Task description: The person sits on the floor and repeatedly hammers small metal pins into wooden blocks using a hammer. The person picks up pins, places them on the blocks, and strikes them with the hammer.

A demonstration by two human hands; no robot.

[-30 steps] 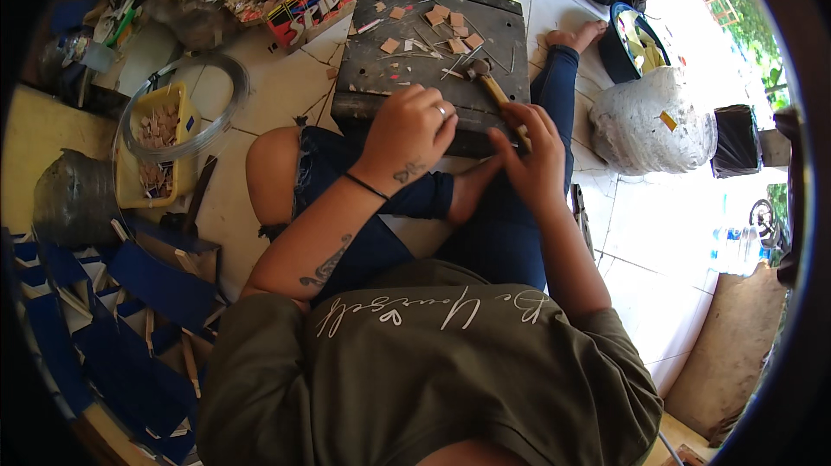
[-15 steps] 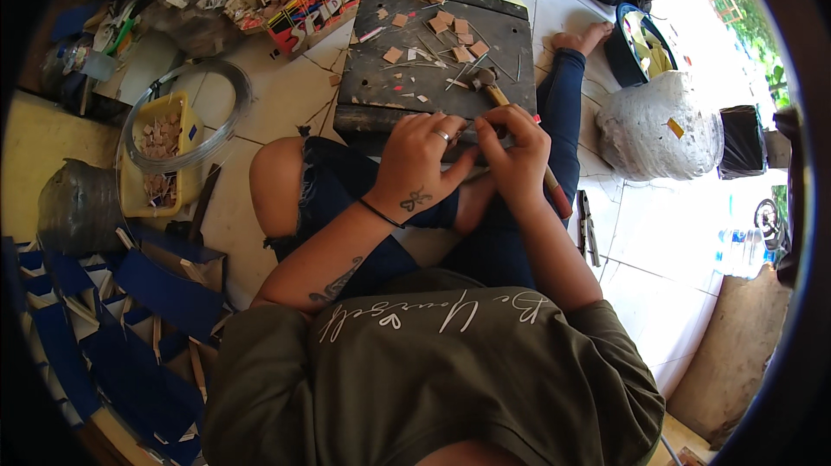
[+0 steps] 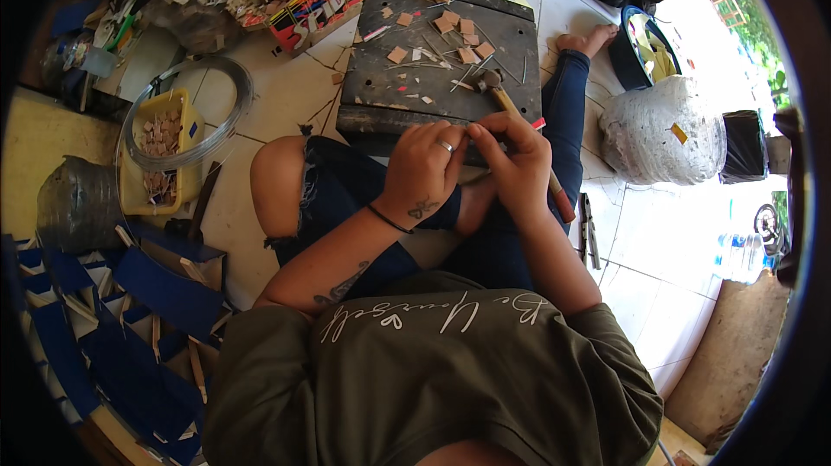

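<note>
Fingertips of the left hand [image 3: 424,173] and right hand [image 3: 518,163] pinch together over something too small to make out, just near of the dark work board [image 3: 437,55]. Right beside them, a wooden-handled hammer [image 3: 519,124] lies diagonally, head on the board.

Your hammer [image 3: 519,124] lies slanted across the near right corner of the dark board [image 3: 441,51], its metal head resting on the board and its wooden handle running back toward you under your right hand [image 3: 518,163], the red-tipped end showing beside your leg. Your left hand [image 3: 426,167], with a ring, meets the right at the fingertips at the board's near edge; what they pinch is too small to tell.
</note>
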